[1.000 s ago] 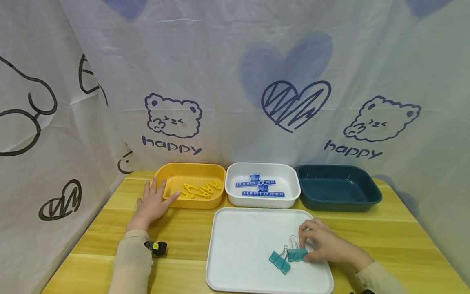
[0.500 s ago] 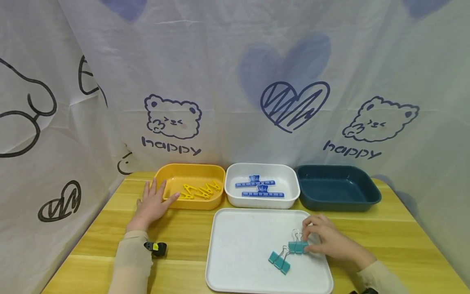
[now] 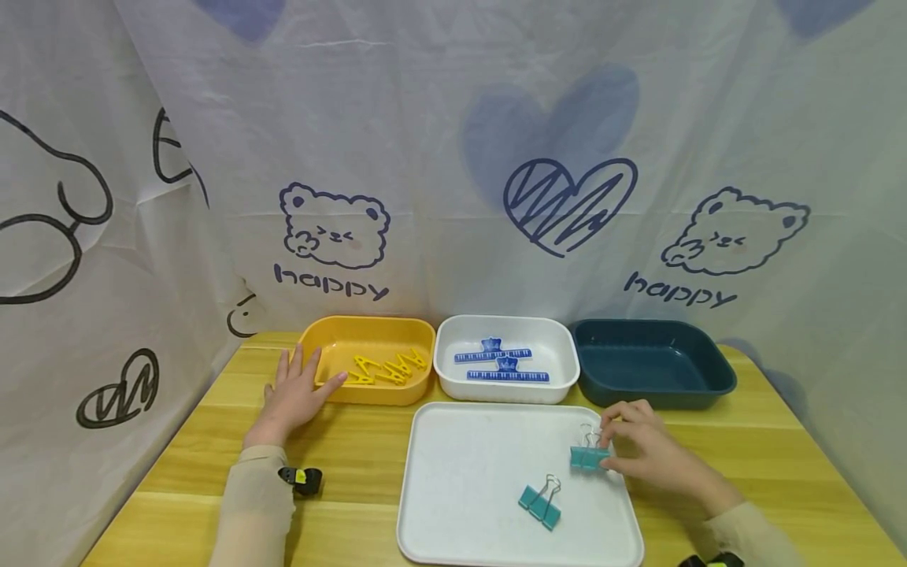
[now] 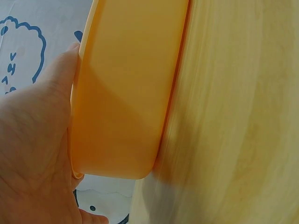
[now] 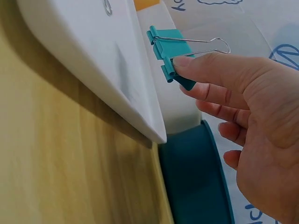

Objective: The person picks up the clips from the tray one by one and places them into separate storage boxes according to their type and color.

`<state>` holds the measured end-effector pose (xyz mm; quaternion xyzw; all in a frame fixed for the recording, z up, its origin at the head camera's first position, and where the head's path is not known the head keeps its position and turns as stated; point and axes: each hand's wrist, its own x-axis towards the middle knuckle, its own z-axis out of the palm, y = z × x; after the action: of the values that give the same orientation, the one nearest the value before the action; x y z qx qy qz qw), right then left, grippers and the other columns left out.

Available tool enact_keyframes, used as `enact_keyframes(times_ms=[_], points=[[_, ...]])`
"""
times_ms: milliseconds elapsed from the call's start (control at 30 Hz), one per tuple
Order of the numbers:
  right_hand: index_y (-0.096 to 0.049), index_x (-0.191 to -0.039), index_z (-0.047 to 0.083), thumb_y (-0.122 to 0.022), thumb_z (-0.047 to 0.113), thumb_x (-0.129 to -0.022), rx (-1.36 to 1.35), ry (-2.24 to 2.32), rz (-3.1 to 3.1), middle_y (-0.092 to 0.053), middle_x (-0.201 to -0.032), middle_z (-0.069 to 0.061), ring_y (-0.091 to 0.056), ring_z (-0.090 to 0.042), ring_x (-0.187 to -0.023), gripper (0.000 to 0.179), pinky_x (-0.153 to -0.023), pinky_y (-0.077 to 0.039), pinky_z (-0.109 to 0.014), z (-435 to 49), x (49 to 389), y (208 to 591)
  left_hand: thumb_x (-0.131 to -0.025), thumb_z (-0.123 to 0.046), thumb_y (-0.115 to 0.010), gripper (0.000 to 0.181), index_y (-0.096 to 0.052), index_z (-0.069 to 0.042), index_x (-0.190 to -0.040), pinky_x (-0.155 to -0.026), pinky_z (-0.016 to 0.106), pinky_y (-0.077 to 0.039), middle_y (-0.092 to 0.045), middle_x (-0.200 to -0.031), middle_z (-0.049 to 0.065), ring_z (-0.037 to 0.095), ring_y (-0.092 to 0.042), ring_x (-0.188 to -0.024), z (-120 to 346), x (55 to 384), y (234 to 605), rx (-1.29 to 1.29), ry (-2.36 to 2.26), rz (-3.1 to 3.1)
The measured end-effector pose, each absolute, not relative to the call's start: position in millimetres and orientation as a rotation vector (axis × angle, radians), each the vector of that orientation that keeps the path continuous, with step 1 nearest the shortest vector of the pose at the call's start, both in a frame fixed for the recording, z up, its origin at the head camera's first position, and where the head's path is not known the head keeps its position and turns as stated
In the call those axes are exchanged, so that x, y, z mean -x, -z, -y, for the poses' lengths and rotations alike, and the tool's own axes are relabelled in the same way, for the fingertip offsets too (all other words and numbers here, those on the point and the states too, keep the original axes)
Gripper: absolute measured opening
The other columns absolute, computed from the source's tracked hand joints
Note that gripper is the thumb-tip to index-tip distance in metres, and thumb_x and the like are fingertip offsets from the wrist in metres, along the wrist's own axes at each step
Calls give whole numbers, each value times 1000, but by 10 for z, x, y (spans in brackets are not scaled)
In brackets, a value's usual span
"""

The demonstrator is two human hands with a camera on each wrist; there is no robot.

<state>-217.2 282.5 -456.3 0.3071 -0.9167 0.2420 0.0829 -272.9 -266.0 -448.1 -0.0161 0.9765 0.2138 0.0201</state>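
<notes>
Between thumb and fingers my right hand (image 3: pixel 648 449) pinches a teal binder clip (image 3: pixel 586 458) by its end, raised over the white tray (image 3: pixel 468 465). Its two wire handles stand out clearly in the right wrist view, where the clip (image 5: pixel 175 49) is side-on. A second teal binder clip (image 3: pixel 540 506) lies on the tray. My left hand (image 3: pixel 292 400), fingers spread, rests on the left end of the yellow bin (image 3: pixel 386 394). The left wrist view has the thumb (image 4: pixel 65 65) along the bin's rim.
Inside the yellow bin lie several yellow clips (image 3: pixel 393 370). The white bin (image 3: pixel 506 391) beside it holds two blue piano-print clips (image 3: pixel 507 374). At the right end of the row stands a dark teal bin (image 3: pixel 655 386). A printed cloth (image 3: pixel 439 260) hangs behind the bins.
My right hand has lifted the binder clip and carried it up and rightward, away from the other clip on the tray. The left hand has stayed in place at the yellow bin.
</notes>
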Motion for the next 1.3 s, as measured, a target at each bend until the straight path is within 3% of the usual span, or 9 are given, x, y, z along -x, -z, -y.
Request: enact_keyframes(times_ms=[433, 767, 1067, 1300], points=[[-66, -81, 25, -86, 11, -67, -784, -746, 2574, -59, -103, -2, -33, -17, -98, 29, -81, -24, -40, -3090, 2265, 4484, -92, -73, -33, 96, -10, -7, -157, -104, 82, -4, 10, -163, 23, 46, 14, -148, 2656, 2726, 4493, 51, -680, -3027], [-69, -79, 16, -86, 6, -61, -758, -682, 2431, -57, -99, -3, -32, -10, -96, 27, -80, -23, -38, -3278, 2340, 4472, -92, -74, -32, 96, -9, -8, -157, -104, 82, -4, 11, -163, 23, 46, 14, -148, 2649, 2722, 4484, 52, -677, -3025], [-67, -78, 8, -85, 1, -61, -642, -667, 2409, -57, -97, -10, -36, -26, -96, 26, -82, -24, -48, -3381, 2421, 4470, -93, -73, -33, 95, -10, -7, -157, -105, 82, -4, 10, -163, 23, 46, 13, -148, 2649, 2724, 4506, 46, -687, -3024], [-68, -80, 5, -84, 3, -65, -590, -672, 2420, -57, -101, -16, -39, -30, -96, 22, -85, -24, -52, -3415, 2529, 4429, -92, -74, -33, 96, -10, -7, -157, -104, 82, -4, 10, -163, 23, 46, 13, -148, 2668, 2736, 4517, 52, -676, -3030]])
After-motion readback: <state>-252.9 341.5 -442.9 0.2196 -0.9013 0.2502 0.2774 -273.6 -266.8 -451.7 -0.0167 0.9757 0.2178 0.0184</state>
